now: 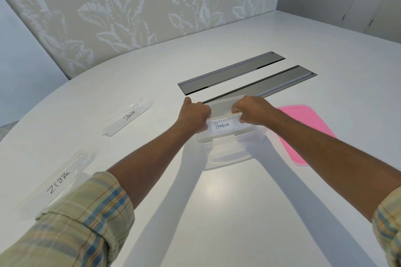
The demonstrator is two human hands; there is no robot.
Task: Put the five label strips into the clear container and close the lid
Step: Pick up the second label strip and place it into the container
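A clear plastic container (230, 149) stands open on the white table (217, 212). Both hands hold a clear label strip marked PENGUIN (223, 126) over its opening. My left hand (194, 115) grips the strip's left end and my right hand (251, 110) grips its right end. The strip lies level, just above the container's near wall. To the left, a strip marked PANDA (128, 116) lies on the table. A strip marked ZEBRA (57, 182) lies at the near left, partly behind my left sleeve. The pink lid (303, 123) rests flat, right of the container.
Two long grey metal cable flaps (232, 72) are set into the table behind the container. A leaf-patterned wall panel (130, 6) runs along the far edge. The table edge curves away at the left.
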